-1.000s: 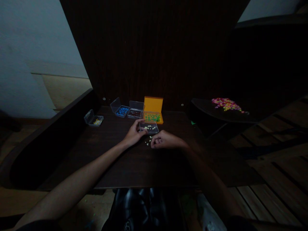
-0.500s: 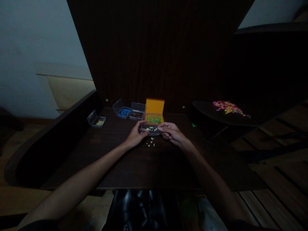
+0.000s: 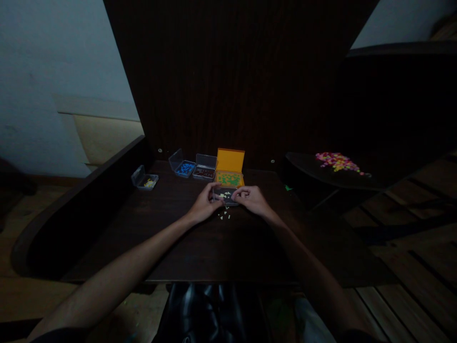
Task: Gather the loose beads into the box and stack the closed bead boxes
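A small clear plastic box with pale beads inside lies on the dark wooden surface between my hands. My left hand grips its left end, thumb in front and fingers behind. The fingers of my right hand are curled and pinched together at the right part of the box; whatever is between the fingertips is too small to make out. Several loose pale pieces lie just in front of the box. Directly behind it stands an open orange box holding green pieces.
Open clear boxes hold blue pieces, dark pieces and, at far left, yellow and white pieces. A pile of multicoloured beads lies on a curved ledge at right. A raised side panel borders the left.
My right hand has lowered, its fingertips coming from above the box's right edge down to the box. My left hand keeps its hold. The view has shifted slightly.
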`<action>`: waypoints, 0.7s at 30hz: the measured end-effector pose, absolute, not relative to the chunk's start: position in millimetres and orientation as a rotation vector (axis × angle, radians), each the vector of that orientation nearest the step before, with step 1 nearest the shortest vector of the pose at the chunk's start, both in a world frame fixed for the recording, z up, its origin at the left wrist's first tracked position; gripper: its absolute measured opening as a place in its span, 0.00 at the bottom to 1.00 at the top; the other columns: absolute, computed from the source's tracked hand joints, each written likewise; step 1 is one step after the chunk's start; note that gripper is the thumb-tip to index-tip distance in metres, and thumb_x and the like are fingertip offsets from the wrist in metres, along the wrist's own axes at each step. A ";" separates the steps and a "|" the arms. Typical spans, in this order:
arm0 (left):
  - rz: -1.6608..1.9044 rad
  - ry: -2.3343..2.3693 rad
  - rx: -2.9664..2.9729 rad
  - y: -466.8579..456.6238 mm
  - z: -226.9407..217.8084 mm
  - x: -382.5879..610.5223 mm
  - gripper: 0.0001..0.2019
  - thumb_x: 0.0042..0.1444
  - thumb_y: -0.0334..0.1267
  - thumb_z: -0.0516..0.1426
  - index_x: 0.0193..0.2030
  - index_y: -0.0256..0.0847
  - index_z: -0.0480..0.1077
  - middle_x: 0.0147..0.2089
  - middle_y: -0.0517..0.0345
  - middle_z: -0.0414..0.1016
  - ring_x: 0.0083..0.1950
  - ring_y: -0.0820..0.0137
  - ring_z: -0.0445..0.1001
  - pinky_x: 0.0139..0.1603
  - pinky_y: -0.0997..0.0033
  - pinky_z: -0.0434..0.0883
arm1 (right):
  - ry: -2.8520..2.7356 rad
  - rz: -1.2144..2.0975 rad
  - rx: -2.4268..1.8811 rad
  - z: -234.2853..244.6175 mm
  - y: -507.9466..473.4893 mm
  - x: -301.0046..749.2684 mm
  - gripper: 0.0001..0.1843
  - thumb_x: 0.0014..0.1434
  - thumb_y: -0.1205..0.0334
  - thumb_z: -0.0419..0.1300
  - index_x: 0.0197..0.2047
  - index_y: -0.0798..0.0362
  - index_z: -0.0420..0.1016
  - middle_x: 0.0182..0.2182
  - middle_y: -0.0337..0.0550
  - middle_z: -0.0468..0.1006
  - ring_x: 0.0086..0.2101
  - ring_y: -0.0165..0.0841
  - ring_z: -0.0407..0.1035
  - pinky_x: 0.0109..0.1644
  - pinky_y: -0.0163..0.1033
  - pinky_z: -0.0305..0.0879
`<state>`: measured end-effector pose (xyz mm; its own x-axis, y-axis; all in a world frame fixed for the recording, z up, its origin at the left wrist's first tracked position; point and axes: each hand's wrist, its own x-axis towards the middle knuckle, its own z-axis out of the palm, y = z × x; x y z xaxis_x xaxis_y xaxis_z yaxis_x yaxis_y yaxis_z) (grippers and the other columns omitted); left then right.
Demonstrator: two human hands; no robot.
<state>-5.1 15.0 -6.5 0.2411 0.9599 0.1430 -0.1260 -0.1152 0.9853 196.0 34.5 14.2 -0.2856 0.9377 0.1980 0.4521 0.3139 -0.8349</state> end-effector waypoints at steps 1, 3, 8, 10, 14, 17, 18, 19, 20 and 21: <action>1.163 0.873 1.327 14.7 -6.9 -4.8 0.29 0.43 0.29 0.63 0.54 0.39 0.62 0.42 0.57 0.72 0.36 0.75 0.73 0.42 0.70 0.72 | -1.914 0.820 -1.252 13.9 33.9 195.7 0.14 0.48 0.55 0.62 0.29 0.59 0.80 0.16 0.34 0.62 0.21 0.26 0.53 0.25 0.32 0.46; 1.175 0.868 1.328 14.2 -7.2 -4.1 0.29 0.43 0.28 0.63 0.54 0.39 0.63 0.46 0.55 0.71 0.37 0.76 0.73 0.42 0.71 0.72 | -1.965 0.734 -1.304 15.1 32.1 194.8 0.12 0.49 0.58 0.62 0.30 0.59 0.80 0.16 0.33 0.61 0.20 0.26 0.52 0.25 0.32 0.46; 1.172 0.857 1.320 13.4 -7.8 -3.0 0.29 0.42 0.28 0.64 0.53 0.39 0.63 0.47 0.56 0.71 0.37 0.77 0.73 0.42 0.72 0.73 | -2.004 0.652 -1.378 18.9 29.5 193.0 0.08 0.50 0.63 0.63 0.29 0.58 0.81 0.16 0.33 0.62 0.20 0.25 0.53 0.25 0.32 0.46; 1.158 0.848 1.322 13.3 -8.2 -2.8 0.29 0.43 0.28 0.64 0.54 0.39 0.63 0.41 0.59 0.72 0.36 0.76 0.73 0.41 0.72 0.72 | -2.011 0.629 -1.382 18.7 29.4 192.4 0.07 0.50 0.63 0.63 0.29 0.58 0.81 0.16 0.33 0.62 0.20 0.25 0.53 0.25 0.32 0.47; 1.161 0.836 1.328 12.9 -8.2 -2.4 0.29 0.43 0.27 0.63 0.54 0.38 0.63 0.37 0.61 0.72 0.36 0.76 0.73 0.41 0.72 0.72 | -2.035 0.586 -1.376 18.7 28.8 191.4 0.05 0.49 0.65 0.64 0.29 0.57 0.80 0.17 0.33 0.63 0.20 0.25 0.54 0.25 0.32 0.47; 1.178 0.838 1.326 12.8 -7.7 -2.2 0.28 0.43 0.27 0.63 0.53 0.39 0.64 0.43 0.57 0.72 0.37 0.77 0.73 0.41 0.72 0.72 | -2.048 0.584 -1.367 20.0 29.2 192.9 0.06 0.50 0.64 0.64 0.30 0.57 0.80 0.17 0.33 0.63 0.20 0.26 0.54 0.25 0.32 0.48; 1.179 0.840 1.326 12.9 -7.7 -2.3 0.28 0.43 0.27 0.63 0.53 0.39 0.64 0.44 0.57 0.72 0.37 0.76 0.73 0.41 0.72 0.72 | -2.046 0.595 -1.361 20.4 29.7 194.2 0.07 0.50 0.64 0.63 0.31 0.57 0.81 0.17 0.33 0.63 0.20 0.26 0.54 0.25 0.32 0.48; 1.175 0.843 1.329 13.0 -7.7 -2.4 0.29 0.43 0.28 0.63 0.54 0.39 0.63 0.43 0.57 0.72 0.37 0.76 0.73 0.41 0.72 0.72 | -2.039 0.610 -1.354 20.6 30.6 195.9 0.08 0.50 0.63 0.63 0.32 0.57 0.81 0.17 0.34 0.63 0.20 0.26 0.55 0.25 0.32 0.49; 1.172 0.847 1.333 13.3 -7.8 -2.7 0.29 0.43 0.28 0.63 0.54 0.39 0.63 0.42 0.57 0.72 0.37 0.75 0.73 0.41 0.71 0.71 | -2.028 0.622 -1.348 20.5 31.6 197.8 0.09 0.50 0.64 0.62 0.33 0.57 0.81 0.17 0.34 0.64 0.20 0.26 0.55 0.25 0.32 0.49; 1.169 0.850 1.340 13.7 -8.0 -3.1 0.29 0.43 0.28 0.63 0.54 0.38 0.63 0.40 0.58 0.72 0.37 0.75 0.73 0.41 0.71 0.71 | -2.012 0.629 -1.345 20.3 32.7 199.9 0.10 0.50 0.64 0.61 0.34 0.57 0.81 0.18 0.35 0.65 0.21 0.27 0.56 0.26 0.32 0.50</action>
